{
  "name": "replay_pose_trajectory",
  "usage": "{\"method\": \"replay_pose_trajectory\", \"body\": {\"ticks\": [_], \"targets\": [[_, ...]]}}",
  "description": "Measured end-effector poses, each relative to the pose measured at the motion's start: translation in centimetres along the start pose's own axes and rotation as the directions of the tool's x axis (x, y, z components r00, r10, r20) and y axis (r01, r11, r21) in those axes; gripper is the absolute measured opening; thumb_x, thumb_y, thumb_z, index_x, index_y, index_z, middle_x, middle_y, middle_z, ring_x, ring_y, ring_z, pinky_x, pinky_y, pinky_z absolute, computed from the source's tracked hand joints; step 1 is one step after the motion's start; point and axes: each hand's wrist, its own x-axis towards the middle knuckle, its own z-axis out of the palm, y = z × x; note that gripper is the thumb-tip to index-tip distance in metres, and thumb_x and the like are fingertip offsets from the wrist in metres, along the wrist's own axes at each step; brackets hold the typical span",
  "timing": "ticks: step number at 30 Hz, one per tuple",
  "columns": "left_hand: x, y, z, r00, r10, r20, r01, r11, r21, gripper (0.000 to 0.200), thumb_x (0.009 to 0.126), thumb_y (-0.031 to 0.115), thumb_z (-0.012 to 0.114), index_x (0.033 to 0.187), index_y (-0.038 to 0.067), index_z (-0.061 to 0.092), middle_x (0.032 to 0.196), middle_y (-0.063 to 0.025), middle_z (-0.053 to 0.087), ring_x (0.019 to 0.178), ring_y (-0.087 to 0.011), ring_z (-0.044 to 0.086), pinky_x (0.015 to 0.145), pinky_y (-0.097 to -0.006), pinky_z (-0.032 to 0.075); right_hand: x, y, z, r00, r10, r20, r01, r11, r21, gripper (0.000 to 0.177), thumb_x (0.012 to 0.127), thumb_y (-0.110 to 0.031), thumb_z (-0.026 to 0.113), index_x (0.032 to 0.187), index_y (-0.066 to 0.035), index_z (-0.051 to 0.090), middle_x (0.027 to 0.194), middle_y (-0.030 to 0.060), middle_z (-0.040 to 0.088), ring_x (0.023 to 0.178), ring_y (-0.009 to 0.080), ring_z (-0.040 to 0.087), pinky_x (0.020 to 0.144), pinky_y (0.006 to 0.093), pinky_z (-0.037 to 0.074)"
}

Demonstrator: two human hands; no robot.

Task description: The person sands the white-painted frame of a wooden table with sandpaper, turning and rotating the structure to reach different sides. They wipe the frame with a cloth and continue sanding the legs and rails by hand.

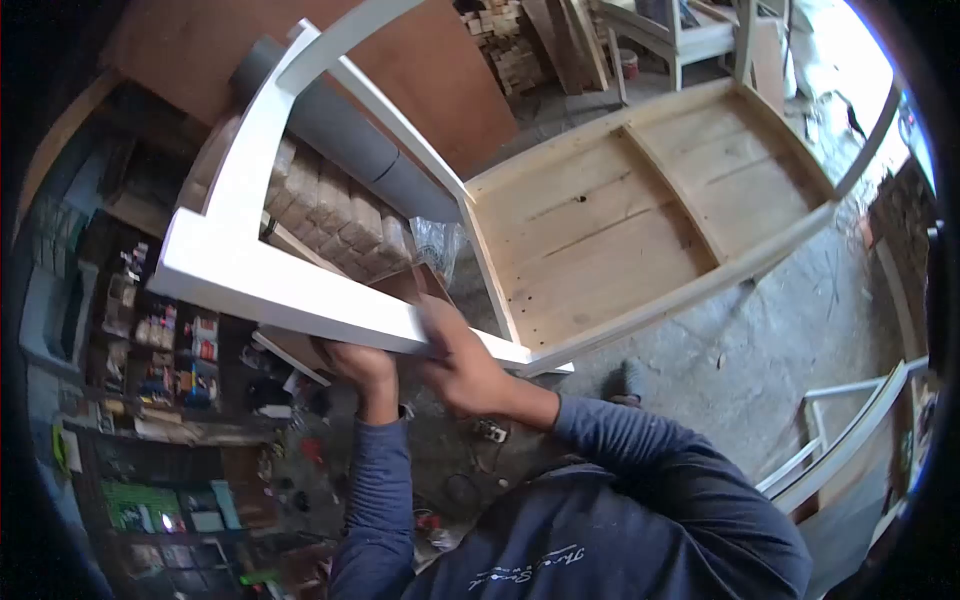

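A piece of wooden furniture lies tipped over, its white leg frame (290,290) toward me and its bare wood underside (600,240) beyond. My left hand (362,366) is closed around the lower edge of the near white leg from below, its fingertips hidden behind the wood. Pressed to the same leg, further right, is my right hand (462,368). Its fingers are curled and blurred by motion, and a dark patch shows between them and the leg. I cannot tell what they hold.
Wrapped bundles (330,205) and a grey roll (350,135) are behind the frame. Shelves of small goods (165,350) stand at left. A chair (675,40) is at the back, and more white frames (850,430) lean at right. Tools and cables (485,432) lie on the floor.
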Motion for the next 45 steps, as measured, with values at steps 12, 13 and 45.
{"method": "replay_pose_trajectory", "body": {"ticks": [12, 13, 45], "targets": [[1.4, 10.8, -2.1, 0.984, -0.145, -0.101, 0.176, 0.788, 0.590, 0.035, 0.089, 0.027, 0.078, 0.104, 0.001, 0.060, 0.109, -0.0136, 0.057, 0.103, -0.0304, 0.057, 0.094, -0.0424, 0.044, 10.4, -2.8, -7.2, 0.721, 0.077, 0.688, -0.010, 0.995, -0.101, 0.054, 0.080, -0.009, 0.059, 0.132, -0.001, 0.053, 0.101, 0.0243, 0.065, 0.087, 0.0361, 0.065, 0.080, 0.0419, 0.051], [0.8, 10.7, -2.1, 0.972, -0.179, -0.150, 0.233, 0.791, 0.566, 0.038, 0.088, 0.026, 0.079, 0.109, 0.001, 0.058, 0.113, -0.0118, 0.057, 0.105, -0.0275, 0.057, 0.095, -0.0411, 0.044, 13.6, -6.8, -6.1, 0.696, 0.018, 0.718, -0.058, 0.998, 0.032, 0.042, 0.078, -0.007, 0.062, 0.119, 0.003, 0.059, 0.092, 0.0189, 0.063, 0.082, 0.0278, 0.061, 0.077, 0.0367, 0.050], [-2.6, 2.8, -4.7, 0.740, -0.626, 0.246, 0.673, 0.686, -0.278, 0.068, 0.106, 0.051, 0.029, 0.119, -0.009, 0.058, 0.115, -0.0261, 0.064, 0.105, -0.0406, 0.064, 0.100, -0.0491, 0.047, 8.1, 2.6, -8.0, 0.686, 0.054, 0.726, 0.054, 0.991, -0.125, 0.030, 0.082, -0.008, 0.057, 0.109, 0.007, 0.062, 0.085, 0.0318, 0.063, 0.074, 0.0449, 0.064, 0.068, 0.0490, 0.049]]}}
